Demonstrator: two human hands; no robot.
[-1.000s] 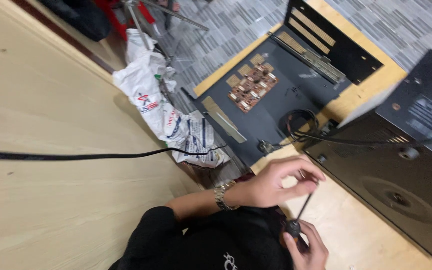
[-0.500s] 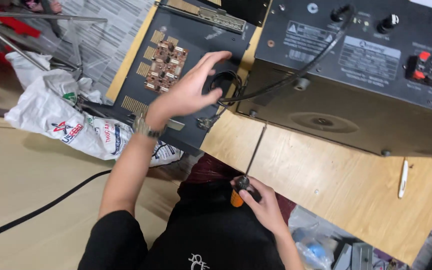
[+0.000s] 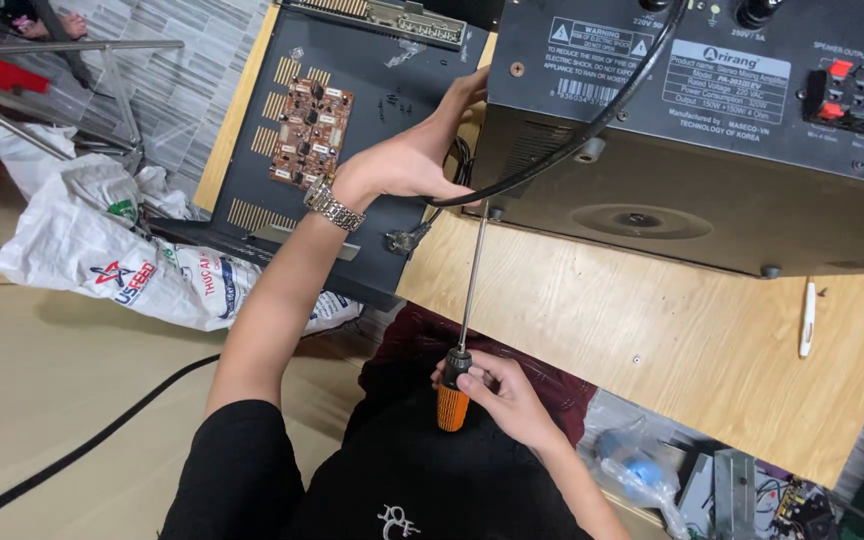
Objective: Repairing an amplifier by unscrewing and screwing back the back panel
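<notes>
We look down from the head camera at a pale wooden counter (image 3: pixel 652 320) carrying a large black metal amplifier box (image 3: pixel 692 130), which lies with its back panel turned up toward us. Our left hand (image 3: pixel 417 160) reaches forward and rests against the near left corner of that box, fingers curled loosely around a thick black cable (image 3: pixel 592 125) that runs from the top of the panel down and across to the hand. The grip looks partly closed on the cable rather than tight. A silver metal wristwatch (image 3: pixel 332 205) sits on that wrist.

Our right hand (image 3: pixel 502 395) is low, close to the body, with fingers closed around the top of an orange-handled screwdriver with a long steel shaft (image 3: pixel 464 320). The shaft runs almost straight up the view, and its tip meets the lower left edge of the box, just beside the left hand. Whether the tip sits in a screw we cannot tell.

To the left of the box lies a dark flat metal cover plate (image 3: pixel 372 90), hanging partly off the counter edge, with a small brown circuit board (image 3: pixel 304 130) on it. Further left, on the floor, lies a crumpled white plastic sack (image 3: pixel 102 260). A thin black cord (image 3: pixel 82 450) crosses the floor below it. A small white pen-like stick (image 3: pixel 807 320) lies on the counter at the right.
</notes>
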